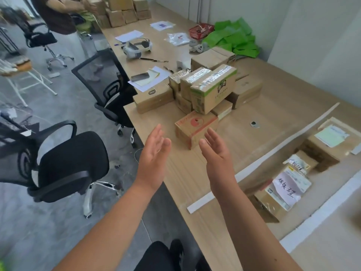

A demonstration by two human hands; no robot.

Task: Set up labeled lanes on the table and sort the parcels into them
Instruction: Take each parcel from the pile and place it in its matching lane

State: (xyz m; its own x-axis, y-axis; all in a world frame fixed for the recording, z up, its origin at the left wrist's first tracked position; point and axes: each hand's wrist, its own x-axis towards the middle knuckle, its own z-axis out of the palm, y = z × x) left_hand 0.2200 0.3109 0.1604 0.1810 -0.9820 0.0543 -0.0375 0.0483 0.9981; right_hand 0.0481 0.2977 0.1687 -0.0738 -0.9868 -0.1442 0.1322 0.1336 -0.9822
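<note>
A pile of cardboard parcels (207,89) stands on the wooden table (273,114). Nearest to me is a small box with red print (192,126). My left hand (154,155) and my right hand (216,155) are both raised in front of this box, palms facing each other, fingers straight, holding nothing and touching nothing. White tape strips (259,157) mark lanes across the table. In the lane to the right lie several parcels (281,194), one bearing a handwritten paper label (287,189).
Black office chairs (64,163) stand along the table's left edge. Farther back lie papers (148,77), a headset (136,47), green bags (234,38), a red basket (201,31) and more boxes (125,12). Another person (62,22) stands at the far left.
</note>
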